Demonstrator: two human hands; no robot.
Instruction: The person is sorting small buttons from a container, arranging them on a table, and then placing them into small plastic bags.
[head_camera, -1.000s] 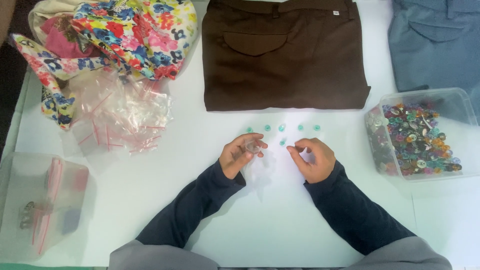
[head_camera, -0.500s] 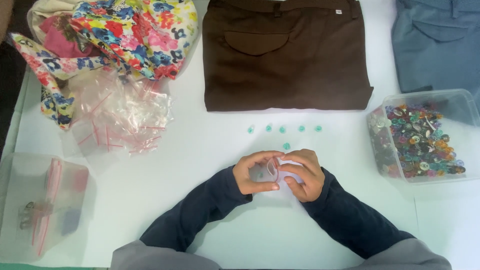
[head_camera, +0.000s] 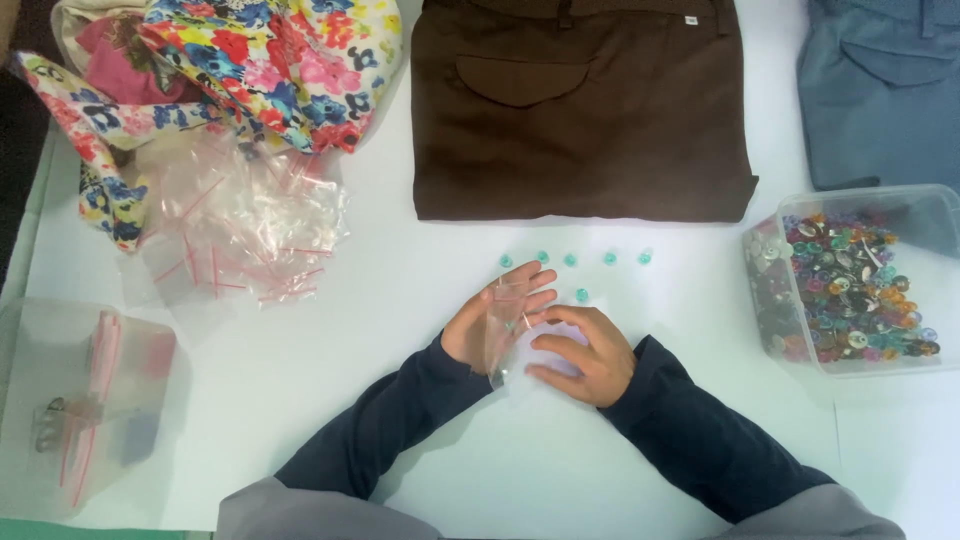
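Small bag held up, teal buttons just beyond the fingers

Looks like the bagging step: left hand (head_camera: 478, 335) raised off the white table (head_camera: 400, 330), thumb and fingers pinched on a small clear zip bag (head_camera: 503, 340) that hangs upright with its mouth uppermost. Right hand (head_camera: 585, 352) just beside it, palm down on the table, fingers spread and slack, index finger reaching toward the bag; nothing seen gripped in it, though a button under the fingers cannot be ruled out. Hands close together, not quite touching so far as can be told.

Judging by that, calls next for a fine pinch on one small flat button and a bag mouth kept open with the one hand.

Loose teal button (head_camera: 581, 295) lying just beyond the right fingertips, nearest of all. Row of teal buttons (head_camera: 570, 259) a little farther out, between the hands and the folded brown trousers (head_camera: 580, 110). A speck of teal perhaps inside the bag, too small to be sure.

Off to the right, well apart: clear tub (head_camera: 860, 195) full of mixed buttons, with a folded blue garment (head_camera: 885, 90) behind. Off to the left: heap of empty zip bags (head_camera: 240, 230), floral fabric (head_camera: 250, 60), and a clear lidded box (head_camera: 60, 330) near the table edge
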